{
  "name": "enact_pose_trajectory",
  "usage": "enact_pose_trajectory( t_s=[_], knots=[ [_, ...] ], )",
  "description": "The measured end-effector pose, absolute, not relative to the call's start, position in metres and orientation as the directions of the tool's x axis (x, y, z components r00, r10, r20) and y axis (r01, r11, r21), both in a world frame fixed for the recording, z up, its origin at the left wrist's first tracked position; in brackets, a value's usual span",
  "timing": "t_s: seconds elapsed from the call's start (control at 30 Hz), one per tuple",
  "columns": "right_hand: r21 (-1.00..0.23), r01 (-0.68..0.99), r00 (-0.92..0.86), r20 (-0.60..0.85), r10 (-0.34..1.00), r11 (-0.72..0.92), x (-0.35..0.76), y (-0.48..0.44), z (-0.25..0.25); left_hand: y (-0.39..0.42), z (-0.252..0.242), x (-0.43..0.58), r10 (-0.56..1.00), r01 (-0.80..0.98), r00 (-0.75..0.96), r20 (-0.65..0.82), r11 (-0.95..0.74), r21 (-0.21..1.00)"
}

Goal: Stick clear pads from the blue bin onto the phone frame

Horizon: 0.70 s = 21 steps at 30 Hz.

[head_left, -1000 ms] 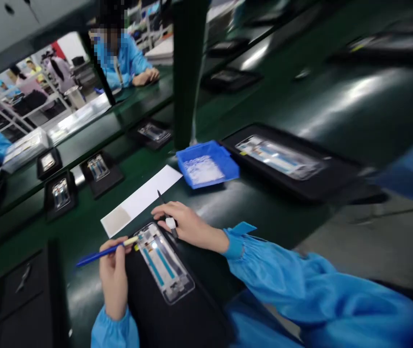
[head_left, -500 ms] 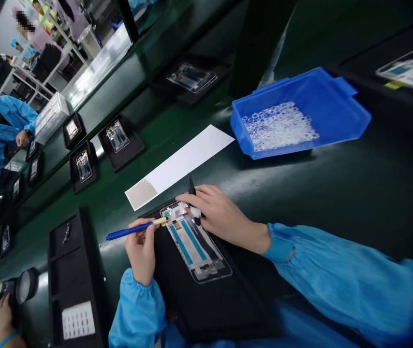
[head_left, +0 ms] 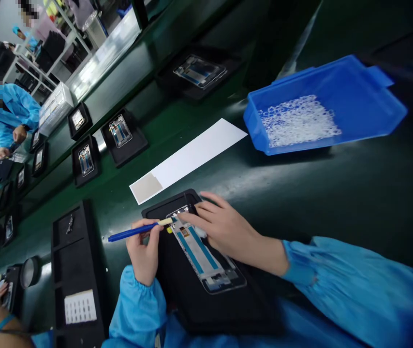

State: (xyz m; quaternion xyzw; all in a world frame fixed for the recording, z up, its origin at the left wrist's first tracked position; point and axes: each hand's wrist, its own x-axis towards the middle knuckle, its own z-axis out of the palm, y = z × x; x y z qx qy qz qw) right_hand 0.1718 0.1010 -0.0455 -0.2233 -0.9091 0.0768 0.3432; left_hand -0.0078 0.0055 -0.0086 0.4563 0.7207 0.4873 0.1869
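My left hand (head_left: 144,251) is closed round a blue pen-like stick (head_left: 130,233) with a cream end, which reaches the top left corner of an opened phone frame (head_left: 206,249). That frame has teal strips and lies tilted on a black tray (head_left: 177,292). My right hand (head_left: 228,229) is over the frame's upper right side, a fingertip at its top part. Dark tweezers (head_left: 191,202) pass between its fingers, mostly hidden by them. Something white shows under that hand, partly covered.
A blue bin (head_left: 366,106) holds many small white rings. Nearby are a white strip (head_left: 195,154) with a beige end and a compartmented black tray (head_left: 72,263). Phone frames on black trays (head_left: 134,152) line the green bench. Co-workers (head_left: 14,116) are at left.
My right hand has turned, its fingertip now lower at the frame's top, and the tweezers are more hidden. The left hand keeps the blue stick at the corner. The view has shifted slightly.
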Motion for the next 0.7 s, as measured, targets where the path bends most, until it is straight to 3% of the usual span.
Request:
enact_pose_trajectory(
  t_s=[0.33, 0.7],
  knots=[
    [-0.395, 0.347, -0.637, 0.567, 0.523, 0.851, 0.180, 0.121, -0.048, -0.002, -0.008, -0.004, 0.861, 0.615, -0.438, 0.258, 0.078, 0.785],
    [-0.708, 0.210, -0.693, 0.379, 0.613, 0.674, 0.191, 0.120, -0.052, 0.007, 0.001, 0.009, 0.893, 0.779, -0.283, 0.349, 0.001, 0.628]
  ],
)
